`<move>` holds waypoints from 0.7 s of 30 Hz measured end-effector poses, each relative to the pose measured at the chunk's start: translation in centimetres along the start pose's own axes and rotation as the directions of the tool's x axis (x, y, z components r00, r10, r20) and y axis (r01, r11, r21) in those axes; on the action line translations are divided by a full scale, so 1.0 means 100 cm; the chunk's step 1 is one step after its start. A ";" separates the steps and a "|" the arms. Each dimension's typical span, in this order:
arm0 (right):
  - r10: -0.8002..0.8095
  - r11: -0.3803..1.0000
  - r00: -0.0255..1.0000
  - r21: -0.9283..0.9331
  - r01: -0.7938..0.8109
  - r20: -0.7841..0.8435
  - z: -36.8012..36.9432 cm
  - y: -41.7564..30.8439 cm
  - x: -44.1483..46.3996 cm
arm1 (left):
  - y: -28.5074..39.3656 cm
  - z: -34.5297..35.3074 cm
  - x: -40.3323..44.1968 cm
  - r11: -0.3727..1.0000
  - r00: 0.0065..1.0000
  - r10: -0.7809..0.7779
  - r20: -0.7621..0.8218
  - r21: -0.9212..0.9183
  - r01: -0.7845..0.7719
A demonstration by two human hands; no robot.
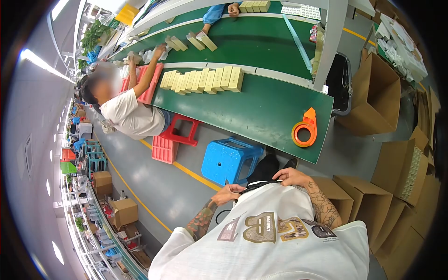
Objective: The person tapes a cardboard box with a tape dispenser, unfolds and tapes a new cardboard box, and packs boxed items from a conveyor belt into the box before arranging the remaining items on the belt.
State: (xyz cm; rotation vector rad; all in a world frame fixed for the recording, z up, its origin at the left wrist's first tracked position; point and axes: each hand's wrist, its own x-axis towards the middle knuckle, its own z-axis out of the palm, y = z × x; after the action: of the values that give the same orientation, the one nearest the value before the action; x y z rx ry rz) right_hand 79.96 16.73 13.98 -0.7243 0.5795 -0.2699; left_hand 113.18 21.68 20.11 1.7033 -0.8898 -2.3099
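Both of my hands are at my waist, by the hem of my white shirt (pixel 261 233). My left hand (pixel 227 193) is at the left side, its fingers closed on a black strap (pixel 259 185). On the other side my right hand (pixel 290 177) has its fingers bent and pressed at the same dark band. A row of pale yellow boxes (pixel 205 80) stands on the green table (pixel 275 107). An orange tape dispenser (pixel 305 128) lies near the table's right end.
A blue stool (pixel 228 158) stands below the table edge, beside a red stool (pixel 186 130). A co-worker (pixel 133 114) reaches over the conveyor at the left. Open cardboard boxes (pixel 373 98) are at the right, with a black bin (pixel 339 84).
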 end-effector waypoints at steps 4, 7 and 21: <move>0.023 1.000 0.999 -0.006 -0.023 0.045 -0.004 -0.004 0.001 | -0.010 -0.006 0.009 0.992 0.997 0.019 0.072 -0.124 -0.010; 0.030 1.000 0.997 -0.002 -0.030 0.073 -0.006 -0.002 0.001 | -0.012 -0.007 0.011 0.973 0.990 0.025 0.142 -0.231 0.008; -0.030 0.999 0.995 0.033 0.027 0.100 -0.013 0.004 0.002 | 0.011 0.028 -0.011 0.970 0.989 0.116 -0.097 0.223 -0.092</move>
State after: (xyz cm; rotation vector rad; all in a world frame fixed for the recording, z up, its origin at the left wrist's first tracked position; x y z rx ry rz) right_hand 79.37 16.26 12.84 -0.7118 0.4684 -0.2671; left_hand 110.80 22.36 22.15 1.7972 -1.2179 -2.0960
